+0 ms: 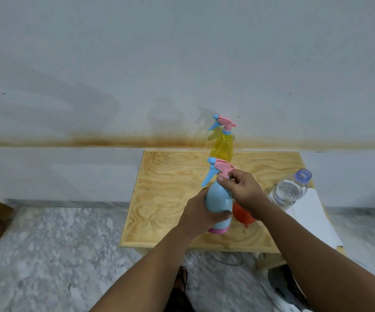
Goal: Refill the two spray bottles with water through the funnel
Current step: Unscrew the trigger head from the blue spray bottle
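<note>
Two spray bottles show in the head view, both with their pink-and-blue trigger heads on. The blue spray bottle (218, 199) stands at the near middle of the wooden table (170, 199), and the left hand (201, 216) is wrapped round its body, thumb across the front. The right hand (241, 188) pinches the collar just under the trigger head, fingers curled round the neck. The yellow spray bottle (222, 147) stands untouched at the far edge, near the wall.

The step in hand looks to be unscrewing the blue bottle's head, so the task is at its start, with no bottle opened or filled. The next move calls for the left hand to hold the body steady while the right turns the collar off and lifts the head clear (its dip tube will come out with it). Then the funnel goes into the open neck.

One red funnel (242, 213) lies on the table just right of the blue bottle, partly hidden behind the right wrist; I take it for the funnel, though only its rounded side shows. One clear water bottle (288, 191), uncapped and holding water, stands to the right, by one white sheet (312, 217) at the table's right edge.
</note>
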